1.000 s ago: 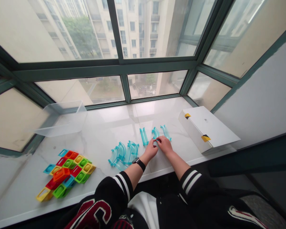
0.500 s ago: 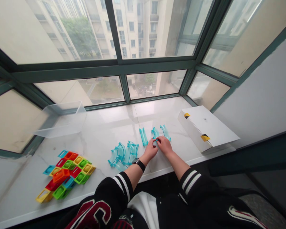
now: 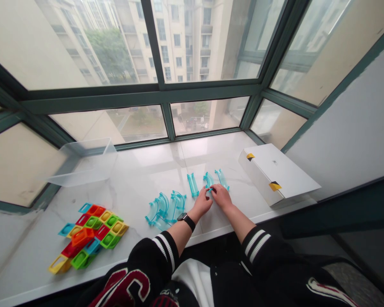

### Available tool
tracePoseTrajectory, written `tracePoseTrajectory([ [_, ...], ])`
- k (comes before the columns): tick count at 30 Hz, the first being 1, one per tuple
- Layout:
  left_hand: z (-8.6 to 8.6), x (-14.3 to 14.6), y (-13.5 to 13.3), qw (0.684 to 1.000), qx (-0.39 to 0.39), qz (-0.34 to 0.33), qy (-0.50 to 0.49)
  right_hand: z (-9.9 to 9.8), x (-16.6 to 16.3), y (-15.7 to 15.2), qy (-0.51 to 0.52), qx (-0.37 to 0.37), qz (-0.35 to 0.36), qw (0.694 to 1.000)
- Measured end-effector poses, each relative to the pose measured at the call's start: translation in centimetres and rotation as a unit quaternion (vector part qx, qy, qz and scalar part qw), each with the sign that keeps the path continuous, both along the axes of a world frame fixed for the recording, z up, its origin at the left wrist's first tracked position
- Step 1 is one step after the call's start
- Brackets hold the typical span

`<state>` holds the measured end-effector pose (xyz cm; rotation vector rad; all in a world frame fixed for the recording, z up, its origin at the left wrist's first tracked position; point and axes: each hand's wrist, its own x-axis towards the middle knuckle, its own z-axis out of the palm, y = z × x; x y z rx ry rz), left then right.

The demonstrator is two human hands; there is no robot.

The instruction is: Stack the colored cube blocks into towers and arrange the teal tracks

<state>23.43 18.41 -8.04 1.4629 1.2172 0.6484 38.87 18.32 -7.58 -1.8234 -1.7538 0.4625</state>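
Side by side on the white sill, my left hand [image 3: 202, 202] and my right hand [image 3: 222, 196] have their fingertips closed on the near end of a translucent teal curved track piece [image 3: 208, 178]. The fingers partly cover that end. A straight teal track piece [image 3: 193, 184] lies just left of it, and a slightly bent track piece [image 3: 222, 179] lies beyond my right hand. To the left of my left wrist is a cluster of curved teal track pieces [image 3: 164, 208], overlapping one another.
Colourful red, yellow, green and blue plastic blocks [image 3: 94, 228] lie at the left on the sill [image 3: 131, 170]. A clear plastic bin [image 3: 86, 170] stands behind them by the window. At the right is a white box [image 3: 275, 170] with yellow-black tabs.
Both hands stay at the same track piece, with only slight finger movement. The view has shifted very slightly; the other pieces lie as before.
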Motion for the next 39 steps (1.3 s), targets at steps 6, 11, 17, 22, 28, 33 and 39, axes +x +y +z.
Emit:
tracePoseTrajectory([
  [6,0.1,0.1,0.0,1.000,-0.002,-0.004,0.004,0.1,0.1,-0.1,-0.001,0.002,0.001,1.000],
  [11,-0.2,0.0,0.1,1.000,-0.001,-0.004,0.003,-0.1,-0.1,-0.7,0.036,0.008,-0.014,0.999],
  [17,-0.8,0.1,0.1,1.000,0.009,-0.006,0.008,-0.8,-1.0,-1.3,0.135,-0.044,-0.085,0.986],
  [22,-0.8,0.4,0.2,1.000,0.011,-0.004,0.001,-1.0,-1.5,-0.9,0.189,-0.099,-0.111,0.971],
  [28,-0.1,0.4,0.1,1.000,0.001,-0.006,0.005,-1.1,-1.2,-0.7,0.196,-0.102,-0.110,0.969],
  [33,1.3,-0.4,-1.0,0.999,-0.024,-0.020,0.014,-1.2,-1.1,-0.9,0.208,-0.100,-0.104,0.967],
  [39,5.4,-6.2,-5.1,0.991,-0.034,-0.095,-0.085,-2.6,-0.5,-2.8,0.257,-0.077,-0.092,0.959],
])
